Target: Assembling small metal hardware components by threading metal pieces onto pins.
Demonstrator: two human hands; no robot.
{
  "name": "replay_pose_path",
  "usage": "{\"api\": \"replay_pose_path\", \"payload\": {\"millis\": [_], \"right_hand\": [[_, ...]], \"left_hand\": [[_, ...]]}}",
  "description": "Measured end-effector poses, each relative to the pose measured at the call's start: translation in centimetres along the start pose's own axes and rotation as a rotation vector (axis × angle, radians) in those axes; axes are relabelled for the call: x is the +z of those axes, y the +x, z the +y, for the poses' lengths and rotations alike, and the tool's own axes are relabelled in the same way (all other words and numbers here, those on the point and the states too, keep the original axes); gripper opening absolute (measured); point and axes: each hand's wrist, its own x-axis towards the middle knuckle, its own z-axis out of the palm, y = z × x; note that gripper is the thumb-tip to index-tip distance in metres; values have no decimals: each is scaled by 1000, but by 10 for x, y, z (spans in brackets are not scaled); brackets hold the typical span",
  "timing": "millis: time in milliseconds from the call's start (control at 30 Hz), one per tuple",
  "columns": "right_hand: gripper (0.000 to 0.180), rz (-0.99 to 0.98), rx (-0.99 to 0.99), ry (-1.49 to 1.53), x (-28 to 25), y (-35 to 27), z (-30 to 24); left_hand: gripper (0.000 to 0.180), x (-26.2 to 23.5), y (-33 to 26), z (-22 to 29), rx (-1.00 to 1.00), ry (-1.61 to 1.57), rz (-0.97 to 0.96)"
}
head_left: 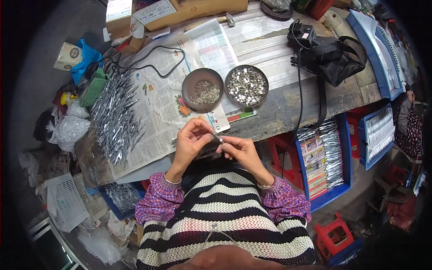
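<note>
My left hand (194, 140) is closed in a pinch on a small, slim metal piece (215, 134) in front of the table edge. My right hand (240, 150) comes up to it from the right, fingers pinched round a small shiny round piece (221, 140). The two pieces are too small to tell whether they are joined. Beyond my hands stand two dark round dishes side by side. The left dish (189, 76) has a heap of small metal pins (205, 93) in it; the right dish (266, 92) is full of small silvery round pieces (246, 86).
Newspaper (157, 101) covers the table's left part, with a big pile of slim silvery metal strips (116, 117) on it. A hammer (230, 20) lies at the back. A black cable and a mesh bag (346, 58) are on the right. Blue trays (349, 175) and a red stool (334, 234) stand below right.
</note>
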Motion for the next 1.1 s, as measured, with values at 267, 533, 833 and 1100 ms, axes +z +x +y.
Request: {"api": "replay_pose_path", "payload": {"millis": [267,533,833,1100], "right_hand": [[28,-39,15,-15,0,1,4],[29,24,-36,-69,4,-1,1],[28,-6,-64,-127,7,-3,-8],[22,211,-553,-702,-9,0,-26]], "left_hand": [[21,1,0,4,2,-18,-30],[19,0,-2,-2,9,-5,19],[9,-4,-7,-2,-101,175,-30],[10,-1,-7,12,28,-140,12]]}}
